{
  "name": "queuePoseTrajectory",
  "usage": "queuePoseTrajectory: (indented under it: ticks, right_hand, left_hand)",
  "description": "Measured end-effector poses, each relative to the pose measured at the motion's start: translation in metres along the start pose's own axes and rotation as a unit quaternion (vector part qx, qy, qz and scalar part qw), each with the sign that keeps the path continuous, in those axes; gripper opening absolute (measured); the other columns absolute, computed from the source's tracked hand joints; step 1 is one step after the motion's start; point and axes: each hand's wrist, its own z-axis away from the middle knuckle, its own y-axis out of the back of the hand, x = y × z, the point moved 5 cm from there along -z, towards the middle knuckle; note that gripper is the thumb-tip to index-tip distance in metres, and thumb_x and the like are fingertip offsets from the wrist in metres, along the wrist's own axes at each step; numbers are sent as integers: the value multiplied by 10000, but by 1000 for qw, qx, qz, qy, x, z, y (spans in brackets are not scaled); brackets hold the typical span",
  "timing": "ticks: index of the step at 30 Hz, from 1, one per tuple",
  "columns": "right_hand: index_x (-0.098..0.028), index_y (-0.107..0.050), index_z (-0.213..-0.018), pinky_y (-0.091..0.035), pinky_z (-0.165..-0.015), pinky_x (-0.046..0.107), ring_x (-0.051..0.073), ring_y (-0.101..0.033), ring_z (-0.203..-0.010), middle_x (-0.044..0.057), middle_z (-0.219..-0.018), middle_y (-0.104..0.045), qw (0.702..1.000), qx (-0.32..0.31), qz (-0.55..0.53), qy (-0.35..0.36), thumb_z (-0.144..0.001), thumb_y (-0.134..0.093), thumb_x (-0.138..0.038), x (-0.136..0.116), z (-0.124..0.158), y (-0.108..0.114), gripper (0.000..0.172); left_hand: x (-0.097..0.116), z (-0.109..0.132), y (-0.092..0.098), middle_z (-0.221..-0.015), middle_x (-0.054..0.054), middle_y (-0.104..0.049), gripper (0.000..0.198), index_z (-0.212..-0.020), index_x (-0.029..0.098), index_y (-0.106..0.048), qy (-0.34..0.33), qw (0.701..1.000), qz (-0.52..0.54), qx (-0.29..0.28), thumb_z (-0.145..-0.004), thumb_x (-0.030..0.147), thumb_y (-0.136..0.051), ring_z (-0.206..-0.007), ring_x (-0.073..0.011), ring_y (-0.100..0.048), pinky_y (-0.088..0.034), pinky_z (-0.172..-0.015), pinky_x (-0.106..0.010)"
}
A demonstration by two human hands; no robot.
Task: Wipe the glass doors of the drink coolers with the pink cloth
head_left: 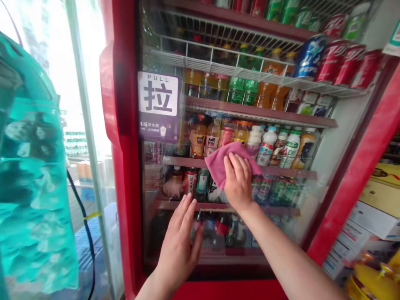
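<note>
A pink cloth (216, 164) lies spread against the glass door (150, 166) of a red drinks fridge. My right hand (239, 183) presses the cloth flat to the glass, fingers bent over it, in front of the middle shelves. Lower and to the left, my left hand (181, 235) is raised with its fingers stretched out, holding nothing. Its fingertips are close to the glass; whether they touch it I cannot tell. A white and purple "PULL" sticker (158, 104) sits on the glass near the door's handle side.
Behind the glass, shelves hold bottles (198, 135) and cans (336, 62). The red door frame (120, 166) runs down the left. Teal plastic packaging (37, 187) hangs further left, beside a dark cable (89, 233). Cardboard boxes (371, 212) and yellow containers (370, 279) stand at right.
</note>
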Motion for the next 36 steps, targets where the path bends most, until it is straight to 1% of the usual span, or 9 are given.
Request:
queuePoseTrajectory:
  ticks: [5,9,13,16,19,24,27,31,36]
  right_hand:
    - [-182,-243,-1798,-265,-1396,667,348,-347,-1707,180,-1756,-503,999,-36,-2,2,-1121,-475,-223,-16,-65,-10,717]
    - [-151,-471,-1695,-208,-1377,690,421,-330,-1681,183,-1753,-508,991,-106,21,74,-1030,-710,-463,-59,-40,-14,772]
    - [-180,-588,-1615,-328,-1325,583,360,-465,-1562,109,-1673,-623,972,-133,-1,191,-1032,-708,-529,-82,-2,-11,689]
    - [-154,-606,-1598,-434,-1248,515,311,-567,-1442,97,-1619,-675,957,-122,5,261,-1080,-649,-459,-73,-6,-8,603]
    - [-123,-576,-1618,-400,-1309,524,303,-580,-1465,121,-1602,-687,950,-102,24,294,-1109,-588,-448,-48,-43,-8,604]
    - [-64,-328,-1750,-230,-1422,647,361,-320,-1715,208,-1792,-437,980,-89,18,178,-1079,-587,-366,9,-133,-10,780]
    - [-102,-276,-1774,-145,-1431,695,374,-204,-1756,194,-1857,-301,989,-93,1,118,-1039,-634,-344,19,-162,-10,853]
    - [-108,-304,-1766,-153,-1428,691,390,-214,-1753,191,-1861,-288,986,-126,-7,109,-1012,-698,-397,-9,-135,-16,898]
    - [-149,-499,-1681,-394,-1362,513,310,-436,-1666,121,-1749,-526,957,-174,-46,229,-1041,-636,-428,-60,-36,-24,711]
  left_hand:
    - [-4,-17,7,-1791,-132,-444,739,-1730,255,-366,42,999,20,28,-1039,237,-626,-1665,-272,-443,-507,-1300,-472]
    - [-14,-16,20,-1776,-132,-469,725,-1725,267,-382,50,998,5,49,-1042,266,-626,-1648,-286,-471,-529,-1278,-493]
    - [-26,-9,31,-1772,-130,-475,716,-1717,274,-405,61,996,-9,57,-1040,302,-635,-1623,-288,-508,-544,-1258,-482]
    - [-27,-7,38,-1776,-130,-471,709,-1710,278,-419,68,995,-10,66,-1038,322,-640,-1611,-291,-523,-549,-1249,-476]
    - [-21,-14,45,-1770,-127,-480,713,-1712,295,-416,66,995,-9,80,-1036,328,-642,-1591,-301,-548,-556,-1242,-490]
    - [-9,-26,52,-1776,-111,-474,725,-1716,319,-405,72,993,1,89,-1033,333,-649,-1579,-304,-563,-555,-1247,-504]
    - [-7,-25,54,-1785,-103,-461,730,-1720,320,-400,82,993,5,91,-1034,343,-649,-1587,-303,-553,-557,-1245,-500]
    - [-11,-18,52,-1798,-91,-440,747,-1729,325,-384,101,992,3,80,-1034,351,-657,-1607,-302,-527,-543,-1261,-497]
    - [-16,-11,48,-1807,-90,-426,763,-1739,332,-360,105,992,0,76,-1035,353,-657,-1620,-298,-509,-539,-1267,-487]
